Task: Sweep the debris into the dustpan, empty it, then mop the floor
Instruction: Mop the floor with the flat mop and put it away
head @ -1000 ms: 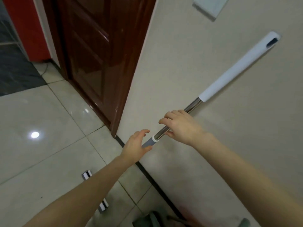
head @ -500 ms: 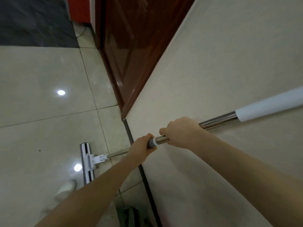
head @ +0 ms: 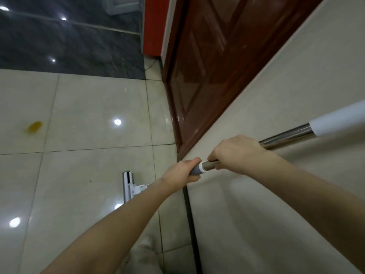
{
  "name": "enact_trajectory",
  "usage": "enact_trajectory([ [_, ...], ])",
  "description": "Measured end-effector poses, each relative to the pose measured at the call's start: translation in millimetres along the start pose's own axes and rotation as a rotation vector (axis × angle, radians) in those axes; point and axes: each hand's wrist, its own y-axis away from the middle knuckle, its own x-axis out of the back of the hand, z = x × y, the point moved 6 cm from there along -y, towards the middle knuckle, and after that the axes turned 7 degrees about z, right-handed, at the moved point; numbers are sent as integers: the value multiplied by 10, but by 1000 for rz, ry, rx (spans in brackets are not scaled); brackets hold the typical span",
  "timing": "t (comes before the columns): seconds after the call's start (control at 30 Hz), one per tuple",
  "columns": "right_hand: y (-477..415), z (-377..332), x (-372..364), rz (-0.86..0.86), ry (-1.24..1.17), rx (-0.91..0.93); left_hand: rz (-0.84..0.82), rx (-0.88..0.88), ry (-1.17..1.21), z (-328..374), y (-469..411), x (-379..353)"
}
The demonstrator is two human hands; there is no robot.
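Since half a second earlier, both hands had kept their grip on the mop (head: 284, 136) while the view swung left, bringing more dark floor and a yellow stain into sight; a second back, the left hand had only been reaching for the pole.

The mop ran as a long slanted pole from upper right down to lower left. Its white upper sleeve (head: 339, 120) left the frame at the right edge, bare steel followed, then a white ring and a grey collar (head: 197, 170). Its flat white head (head: 126, 186) lay on the pale tiled floor (head: 88, 175), just left of the left forearm, which hid the lower pole.

The right hand (head: 237, 153) was wrapped around the steel section, fingers curled fully closed around it. The left hand (head: 180, 173) was closed on the grey collar just below, the two hands nearly touching.

Beside the pole stood a beige wall (head: 276, 194) with a dark skirting strip (head: 190, 214) at its foot. Beyond it was a reddish-brown wooden door (head: 207, 66), and further on a red panel (head: 153, 26). The yellow stain (head: 34, 127) sat on a tile well to the left of the mop head. Dark marbled flooring (head: 69, 42) filled the far side, with bright light reflections on it and on the pale tiles.
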Motion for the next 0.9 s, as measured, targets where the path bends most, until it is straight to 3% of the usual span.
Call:
enact_trajectory([
  [0.27,-741,-256,788,167,-74,-14,51,-13,-151,-580,-203,1203],
  [0.53,-2132,-1069,1157,107,-350,-104,-50,16,-389,-2067,-374,2235],
  [0.6,-2472,-1325,1177,160,-439,-111,-55,33,-418,-2508,-341,2420],
  [0.73,-3014,-1775,1217,201,-564,-108,-60,73,-422,-3268,-278,2708],
  [0.9,-3459,-2189,1332,202,-542,-96,8,85,-358,-3825,-164,2903],
])
